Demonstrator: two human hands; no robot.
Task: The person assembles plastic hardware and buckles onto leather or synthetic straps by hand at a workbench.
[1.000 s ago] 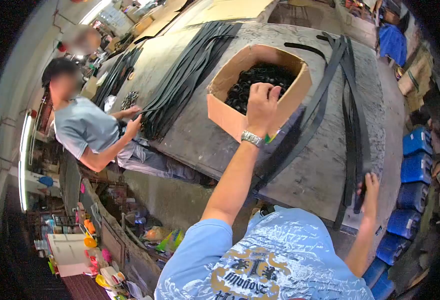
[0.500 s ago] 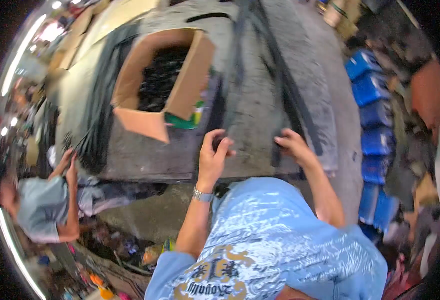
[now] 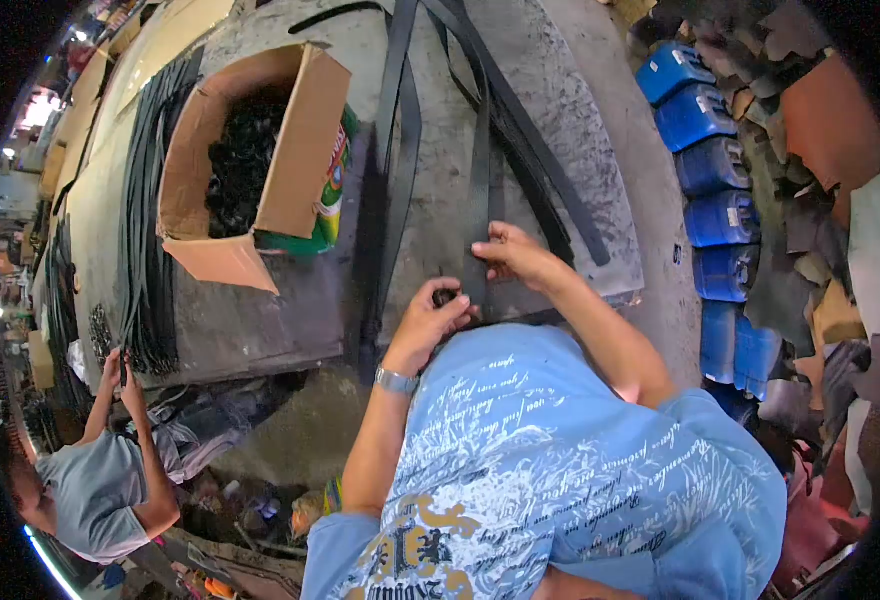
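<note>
My left hand (image 3: 432, 320), a watch at its wrist, is curled closed near the table's front edge. Its fingers surround a small dark piece (image 3: 445, 297) whose kind I cannot make out. Just to the right and a little farther in, my right hand (image 3: 517, 256) pinches a long black strap (image 3: 481, 170) near its lower end. That strap runs away from me up the table. More black straps (image 3: 555, 170) cross and fan out at the far side, and one pair hangs down over the edge to the left of my left hand.
An open cardboard box (image 3: 305, 150) of small black pieces stands on the grey table (image 3: 260, 340), beside a green package (image 3: 335, 215). Further left lies a bundle of black straps (image 3: 150, 220). A co-worker (image 3: 110, 480) handles something there. Blue jerrycans (image 3: 715, 165) line the right.
My hands have come closer together, the right moving leftward with the strap. The view has shifted, so the box and table appear farther left.
</note>
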